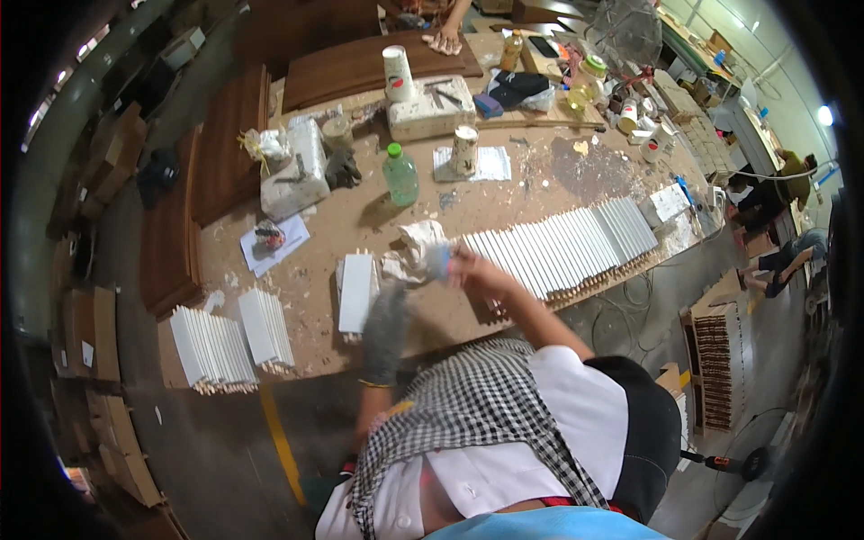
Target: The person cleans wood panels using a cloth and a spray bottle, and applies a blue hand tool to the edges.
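Note:
My left hand, in a grey glove, is smeared by motion beside a short stack of white painted wooden slats; its fingers do not show clearly. My bare right hand is closed, its fingertips at a small blurred bluish thing whose kind I cannot make out. Right behind that lies a crumpled white cloth. A long row of white slats with bare wood ends stretches to the right of my right hand. Two smaller groups of slats sit at the table's left front edge.
A green plastic bottle and a stained paper cup stand mid-table. White blocks, more cups and a black cap lie farther back. Brown panels lean left. Across the table a co-worker's hand rests on a panel.

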The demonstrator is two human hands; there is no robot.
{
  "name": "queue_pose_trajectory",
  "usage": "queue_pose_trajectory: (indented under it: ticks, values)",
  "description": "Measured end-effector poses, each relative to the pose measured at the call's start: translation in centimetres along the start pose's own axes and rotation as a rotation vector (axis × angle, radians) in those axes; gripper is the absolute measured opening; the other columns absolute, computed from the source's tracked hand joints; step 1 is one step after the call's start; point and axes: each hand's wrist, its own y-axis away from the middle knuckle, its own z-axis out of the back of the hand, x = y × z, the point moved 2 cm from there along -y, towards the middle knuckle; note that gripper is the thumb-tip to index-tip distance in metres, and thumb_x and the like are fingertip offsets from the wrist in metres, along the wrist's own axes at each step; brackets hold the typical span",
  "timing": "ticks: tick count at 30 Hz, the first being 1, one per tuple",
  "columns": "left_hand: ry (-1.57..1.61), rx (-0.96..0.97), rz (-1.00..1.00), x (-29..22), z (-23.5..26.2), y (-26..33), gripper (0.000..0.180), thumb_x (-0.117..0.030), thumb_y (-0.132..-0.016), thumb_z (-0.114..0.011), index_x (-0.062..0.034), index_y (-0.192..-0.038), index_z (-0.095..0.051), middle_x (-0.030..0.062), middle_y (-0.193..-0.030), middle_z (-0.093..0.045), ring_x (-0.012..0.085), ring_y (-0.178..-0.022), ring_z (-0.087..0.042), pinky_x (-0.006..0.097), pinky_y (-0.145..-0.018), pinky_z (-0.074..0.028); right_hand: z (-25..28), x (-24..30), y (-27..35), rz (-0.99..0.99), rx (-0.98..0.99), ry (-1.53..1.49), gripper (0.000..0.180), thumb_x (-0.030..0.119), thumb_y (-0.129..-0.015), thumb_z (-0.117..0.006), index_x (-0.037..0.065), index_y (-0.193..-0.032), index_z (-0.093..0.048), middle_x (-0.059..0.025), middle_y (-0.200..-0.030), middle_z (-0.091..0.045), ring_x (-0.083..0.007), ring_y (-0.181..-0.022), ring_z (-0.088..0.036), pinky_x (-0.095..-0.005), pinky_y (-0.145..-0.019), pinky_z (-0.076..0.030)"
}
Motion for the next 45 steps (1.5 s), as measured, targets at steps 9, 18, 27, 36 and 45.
queue_pose_trajectory:
  ticks: [9, 18, 27, 36, 45]
  values:
    - [0.676, -0.289, 0.409, 3.8, -2.3, 3.3, 0.030, -0.020, -0.096, -0.062, 0.0000, -0.118, -0.058, 0.0081, -0.103, -0.066, 0.0163, -0.090, -0.063, 0.030, -0.076, -0.054, -6.9, 2.8, 4.1, 0.184, 0.266, 1.090, 0.045, 0.022, -0.093, -0.066, 0.004, -0.133, -0.055, -0.0164, -0.132, -0.059, -0.0306, -0.121, -0.058, -0.0424, -0.101, -0.049]
    - [0.404, -0.401, 0.465, 2.5, -5.1, 0.0, 0.027, -0.015, -0.093, -0.066, -0.0004, -0.114, -0.057, 0.0074, -0.096, -0.065, 0.0103, -0.073, -0.059, 0.023, -0.060, -0.047, 15.1, 16.5, -15.1, 0.709, -0.820, 1.257, 0.066, 0.025, -0.079, -0.080, 0.006, -0.135, -0.051, -0.0232, -0.121, -0.058, -0.0406, -0.110, -0.057, -0.0447, -0.094, -0.047]
    - [0.335, -0.648, 0.583, 0.7, -12.0, -1.8, 0.044, -0.009, -0.088, -0.069, 0.0039, -0.127, -0.054, 0.0061, -0.106, -0.056, 0.0140, -0.091, -0.053, 0.026, -0.077, -0.048, 16.7, 22.7, -17.2, 1.065, -0.535, 1.031, 0.068, 0.018, -0.073, -0.082, 0.006, -0.134, -0.053, -0.0198, -0.118, -0.061, -0.0374, -0.110, -0.059, -0.0434, -0.094, -0.048]
    - [0.076, -0.415, 0.565, -0.1, -10.5, -5.2, 0.057, -0.015, -0.084, -0.069, 0.0000, -0.136, -0.051, 0.0061, -0.118, -0.056, 0.0183, -0.103, -0.054, 0.028, -0.089, -0.047, 33.2, 21.4, -11.5, 0.641, -1.147, 1.427, 0.069, 0.027, -0.077, -0.079, 0.012, -0.138, -0.051, -0.0191, -0.120, -0.059, -0.0390, -0.108, -0.057, -0.0465, -0.092, -0.047]
    - [-0.017, -0.076, 0.240, 0.4, -9.1, -8.8, 0.059, -0.008, -0.089, -0.064, 0.0019, -0.143, -0.041, 0.0104, -0.128, -0.054, 0.0173, -0.112, -0.053, 0.030, -0.095, -0.046, 22.1, 18.7, -16.5, 0.595, -0.882, 1.503, 0.023, 0.028, -0.089, -0.067, 0.012, -0.102, -0.075, -0.0158, -0.090, -0.070, -0.0362, -0.085, -0.066, -0.0439, -0.078, -0.053]
